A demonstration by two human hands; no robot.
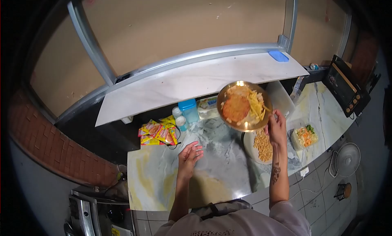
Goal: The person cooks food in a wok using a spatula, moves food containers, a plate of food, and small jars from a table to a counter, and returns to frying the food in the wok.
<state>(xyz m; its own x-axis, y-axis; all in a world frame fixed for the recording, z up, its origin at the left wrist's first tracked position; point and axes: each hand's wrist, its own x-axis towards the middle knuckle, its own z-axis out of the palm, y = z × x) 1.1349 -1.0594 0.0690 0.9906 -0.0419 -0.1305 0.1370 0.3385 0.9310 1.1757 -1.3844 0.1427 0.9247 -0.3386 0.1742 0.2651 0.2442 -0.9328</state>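
Observation:
My right hand (276, 128) grips the right edge of a round gold-coloured plate (241, 127), held up above the counter. On the plate lie a flat browned piece of food (235, 107) and yellow strips like fries (256, 108). My left hand (190, 157) is over the marbled counter (220, 166) with its fingers apart and nothing in it. Partly under the raised plate, a pale round dish (249, 144) holds many small tan pieces (263, 148). A clear box of shredded vegetables (304, 137) stands right of my right hand.
Colourful packets (158, 132) lie at the counter's left, beside white-lidded jars (181, 122) and a blue-lidded container (188, 109). A white shelf (183, 89) runs behind, bearing a blue lid (278, 56). A black oven (346, 87) stands far right.

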